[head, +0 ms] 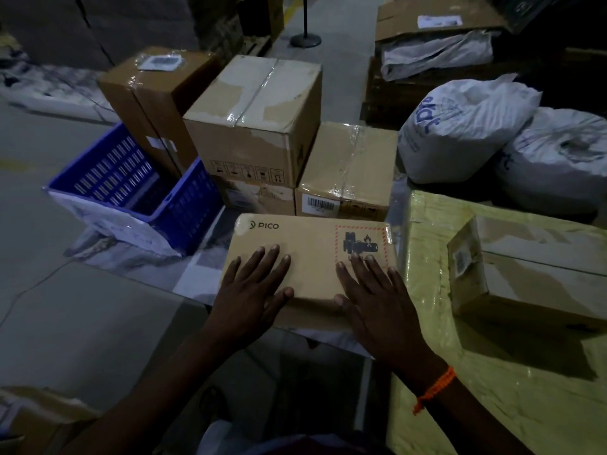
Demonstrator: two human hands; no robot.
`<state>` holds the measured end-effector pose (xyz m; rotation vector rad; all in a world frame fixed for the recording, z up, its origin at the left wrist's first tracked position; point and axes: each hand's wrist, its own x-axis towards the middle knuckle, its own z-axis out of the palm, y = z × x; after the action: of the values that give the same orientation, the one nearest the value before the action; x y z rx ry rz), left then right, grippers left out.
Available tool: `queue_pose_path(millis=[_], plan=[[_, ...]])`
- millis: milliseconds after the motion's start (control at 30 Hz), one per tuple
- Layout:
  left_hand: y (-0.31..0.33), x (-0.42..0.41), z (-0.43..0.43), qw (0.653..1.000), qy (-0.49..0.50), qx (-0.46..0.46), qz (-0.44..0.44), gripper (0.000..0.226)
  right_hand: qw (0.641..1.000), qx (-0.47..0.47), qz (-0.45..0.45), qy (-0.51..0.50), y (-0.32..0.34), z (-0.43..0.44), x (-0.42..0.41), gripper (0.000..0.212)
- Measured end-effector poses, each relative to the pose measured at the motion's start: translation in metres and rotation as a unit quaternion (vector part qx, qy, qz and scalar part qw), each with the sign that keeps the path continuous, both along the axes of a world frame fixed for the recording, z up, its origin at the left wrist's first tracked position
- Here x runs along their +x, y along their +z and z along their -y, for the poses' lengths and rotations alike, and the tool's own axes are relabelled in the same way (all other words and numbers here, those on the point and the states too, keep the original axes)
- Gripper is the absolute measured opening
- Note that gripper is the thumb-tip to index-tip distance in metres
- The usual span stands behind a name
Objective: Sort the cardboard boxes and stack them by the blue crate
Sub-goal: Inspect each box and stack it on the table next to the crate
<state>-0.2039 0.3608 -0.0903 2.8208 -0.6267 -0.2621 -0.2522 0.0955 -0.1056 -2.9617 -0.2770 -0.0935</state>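
Note:
A flat brown PICO box [308, 244] with a battery hazard label lies on the floor in front of me. My left hand [253, 290] and my right hand [371, 300] both rest flat on its top, fingers straight. The blue crate [193, 208] stands to the left, tilted, with a tall brown box [154, 100] leaning in it. Right of the crate a taped box [256, 119] sits on top of another box [259, 198], and a lower taped box with a barcode [348, 172] stands beside them.
A large yellow-wrapped package [492, 372] on the right carries a small brown box [538, 267]. Two white sacks [460, 129] lie behind it. More cartons [437, 18] and a post base [305, 39] stand at the back. Bare floor [49, 307] lies at the left.

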Motion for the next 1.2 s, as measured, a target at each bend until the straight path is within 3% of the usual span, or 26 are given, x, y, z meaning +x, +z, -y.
queue_pose_path(millis=[100, 233, 300, 367, 433, 500, 600, 700, 900, 1067, 1200], plan=[[0.006, 0.003, 0.001, 1.000, 0.001, -0.026, -0.005, 0.078, 0.999, 0.052, 0.005, 0.012, 0.004, 0.004, 0.008, 0.061], [0.022, 0.010, -0.001, 0.999, 0.017, -0.050, -0.004, 0.077, 0.974, 0.215, 0.062, -0.030, 0.012, 0.014, 0.012, 0.047], [0.026, 0.016, -0.003, 0.996, 0.064, -0.068, 0.009, 0.069, 0.947, 0.288, 0.061, -0.128, 0.017, 0.021, 0.015, 0.059], [0.029, 0.021, -0.006, 0.983, 0.140, -0.121, -0.013, 0.079, 0.912, 0.353, -0.002, -0.208, 0.020, 0.033, 0.024, 0.070], [0.032, 0.028, -0.009, 0.947, 0.218, -0.221, -0.081, 0.090, 0.860, 0.454, -0.082, -0.217, 0.025, 0.039, 0.032, 0.067], [0.035, 0.032, -0.013, 0.906, 0.263, -0.300, -0.139, 0.090, 0.819, 0.526, -0.107, -0.204, 0.027, 0.038, 0.035, 0.055], [0.037, 0.031, -0.028, 0.870, 0.300, -0.353, -0.171, 0.079, 0.798, 0.562, -0.087, -0.198, 0.026, 0.032, 0.033, 0.049], [0.033, 0.024, -0.051, 0.837, 0.323, -0.400, -0.187, 0.076, 0.787, 0.584, -0.080, -0.182, 0.026, 0.024, 0.033, 0.057], [0.026, -0.005, -0.078, 0.806, 0.341, -0.467, -0.130, 0.088, 0.788, 0.587, -0.054, -0.179, 0.028, 0.005, 0.031, 0.048], [0.007, -0.034, -0.074, 0.727, 0.386, -0.542, -0.171, 0.045, 0.744, 0.620, -0.007, -0.248, 0.014, 0.000, 0.011, 0.031], [-0.005, -0.051, -0.067, 0.698, 0.411, -0.552, -0.198, 0.032, 0.736, 0.610, 0.001, -0.294, -0.010, 0.002, -0.017, 0.037]])
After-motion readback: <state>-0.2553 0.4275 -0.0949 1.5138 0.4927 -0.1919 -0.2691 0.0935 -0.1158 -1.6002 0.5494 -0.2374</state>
